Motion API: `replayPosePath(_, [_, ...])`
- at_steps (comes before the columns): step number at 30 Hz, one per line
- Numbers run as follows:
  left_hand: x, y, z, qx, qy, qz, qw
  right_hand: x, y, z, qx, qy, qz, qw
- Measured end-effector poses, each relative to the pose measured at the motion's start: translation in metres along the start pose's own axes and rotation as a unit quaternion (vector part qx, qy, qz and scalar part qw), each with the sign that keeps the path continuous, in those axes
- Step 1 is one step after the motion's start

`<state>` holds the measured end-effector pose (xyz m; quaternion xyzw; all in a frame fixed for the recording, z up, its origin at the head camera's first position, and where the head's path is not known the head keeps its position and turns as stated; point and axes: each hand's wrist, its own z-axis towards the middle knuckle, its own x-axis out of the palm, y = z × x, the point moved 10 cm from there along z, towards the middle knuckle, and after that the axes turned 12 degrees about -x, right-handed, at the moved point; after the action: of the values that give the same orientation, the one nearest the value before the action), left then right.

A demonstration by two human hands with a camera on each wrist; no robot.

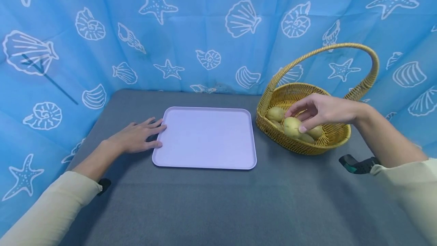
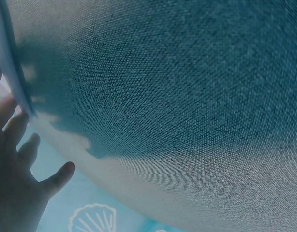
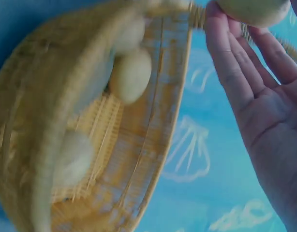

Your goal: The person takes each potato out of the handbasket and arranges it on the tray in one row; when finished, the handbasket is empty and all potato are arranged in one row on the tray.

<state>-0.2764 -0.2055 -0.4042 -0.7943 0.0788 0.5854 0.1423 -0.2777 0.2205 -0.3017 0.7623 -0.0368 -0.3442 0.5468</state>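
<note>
My right hand [image 1: 319, 111] pinches a round yellow-green pear [image 1: 292, 126] between thumb and fingers, over the front part of a woven basket [image 1: 336, 134]. In the right wrist view the held pear [image 3: 257, 10] is up at the fingertips, raised above the basket's rim. Several more pears [image 1: 275, 114] lie inside the basket, some partly hidden by the hand and the held one. My left hand [image 1: 138, 136] has its fingers spread, their tips on the left edge of a pale lilac tray [image 1: 208, 137]. Nothing lies on the tray.
A tall arched handle [image 1: 324, 47] rises over the basket, at the right of the tray. Both stand on a grey cloth-covered table [image 1: 205, 208]. Behind hangs a blue curtain [image 1: 191, 37] with white shells and starfish. Dark straps [image 1: 360, 164] show at the wrists.
</note>
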Motion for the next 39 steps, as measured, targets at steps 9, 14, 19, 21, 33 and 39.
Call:
replayPosePath(9, [0.001,0.001,-0.001,-0.001,-0.002,0.000,1.0000,0.039,0.033,0.051,-0.062,0.017,-0.006,0.998])
replayPosePath(14, [0.001,0.001,-0.001,0.002,-0.002,-0.001,1.0000,0.063,0.042,0.084,-0.078,0.026,0.016,0.996])
replayPosePath(19, [0.002,0.002,-0.001,0.000,0.001,-0.002,1.0000,0.089,0.042,0.121,-0.098,0.011,0.030,0.995])
replayPosePath(21, [0.001,0.002,0.000,-0.001,0.001,-0.003,1.0000,0.101,0.040,0.136,-0.107,0.003,0.033,0.994])
replayPosePath(33, [-0.004,0.000,-0.001,0.010,-0.011,0.010,0.9998,0.162,0.044,0.207,-0.145,-0.013,0.006,0.989])
replayPosePath(39, [-0.004,-0.001,0.000,0.016,-0.019,0.008,0.9997,0.182,0.048,0.229,-0.133,-0.049,-0.009,0.990])
